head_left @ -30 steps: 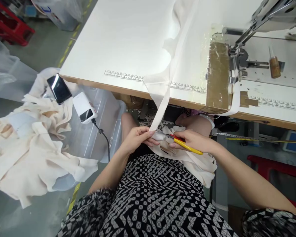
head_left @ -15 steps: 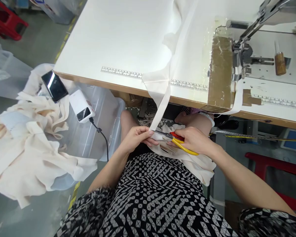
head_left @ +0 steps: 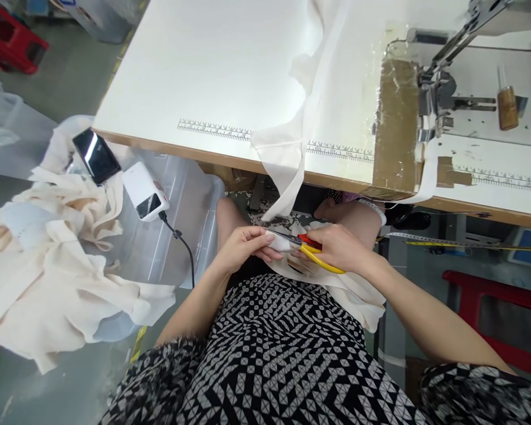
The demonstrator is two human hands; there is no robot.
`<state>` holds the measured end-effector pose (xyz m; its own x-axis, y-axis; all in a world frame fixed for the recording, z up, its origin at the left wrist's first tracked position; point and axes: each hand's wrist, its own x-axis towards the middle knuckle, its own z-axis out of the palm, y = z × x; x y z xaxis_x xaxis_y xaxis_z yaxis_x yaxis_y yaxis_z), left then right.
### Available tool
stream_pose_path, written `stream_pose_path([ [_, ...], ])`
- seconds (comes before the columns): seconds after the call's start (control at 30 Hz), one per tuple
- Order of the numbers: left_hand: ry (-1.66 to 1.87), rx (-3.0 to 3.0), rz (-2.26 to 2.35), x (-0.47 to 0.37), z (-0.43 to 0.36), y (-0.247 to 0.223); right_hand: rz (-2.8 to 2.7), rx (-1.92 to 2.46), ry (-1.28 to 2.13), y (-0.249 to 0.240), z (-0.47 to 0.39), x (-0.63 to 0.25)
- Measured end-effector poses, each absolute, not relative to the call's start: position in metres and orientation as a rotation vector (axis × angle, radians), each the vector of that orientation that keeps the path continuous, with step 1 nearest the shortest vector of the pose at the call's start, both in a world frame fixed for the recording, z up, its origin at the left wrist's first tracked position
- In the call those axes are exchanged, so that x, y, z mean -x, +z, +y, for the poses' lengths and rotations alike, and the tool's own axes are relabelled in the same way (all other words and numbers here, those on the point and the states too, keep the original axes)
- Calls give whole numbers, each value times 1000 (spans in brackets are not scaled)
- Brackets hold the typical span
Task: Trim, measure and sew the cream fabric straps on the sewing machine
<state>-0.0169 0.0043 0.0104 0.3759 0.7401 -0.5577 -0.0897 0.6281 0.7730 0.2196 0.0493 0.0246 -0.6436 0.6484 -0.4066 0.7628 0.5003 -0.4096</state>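
Scissors (head_left: 307, 251): bright metal blades, glossy yellow and red plastic handles. Strip (head_left: 287, 195): matt cream woven cloth, smooth. Table (head_left: 203, 77): smooth white laminate top with wood edge; bin (head_left: 177, 236): clear glossy plastic.

scissors (head_left: 312, 252): yellow and red handles, silver blades
fabric strip (head_left: 292, 177): off-white
table (head_left: 212, 65): white top, light wood edge, printed black ruler marks
dress (head_left: 274, 354): black and white geometric triangles
cloth pile (head_left: 57, 265): cream
phone (head_left: 96, 156): black
power bank (head_left: 145, 190): white, black cable
stool (head_left: 495, 307): red
tape patch (head_left: 396, 124): brown
bin (head_left: 177, 224): clear plastic
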Motion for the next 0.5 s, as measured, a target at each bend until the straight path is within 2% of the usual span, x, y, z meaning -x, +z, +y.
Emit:
stream_pose_path([
  [0.13,587,-1038,1240,28,10,9,2542,-1314,-865,24,39,-230],
  [0.27,940,-1579,1665,22,31,24,2537,-1418,-955,23,24,-241],
  [0.33,1056,-1796,1651,12,44,30,2540,-1478,-1020,26,20,-242],
  [0.43,1064,-1778,1485,4,55,20,2572,-1599,-1104,35,17,-246],
  [0.5,1020,-1567,1582,13,53,1,2583,-1696,-1147,40,15,-255],
])
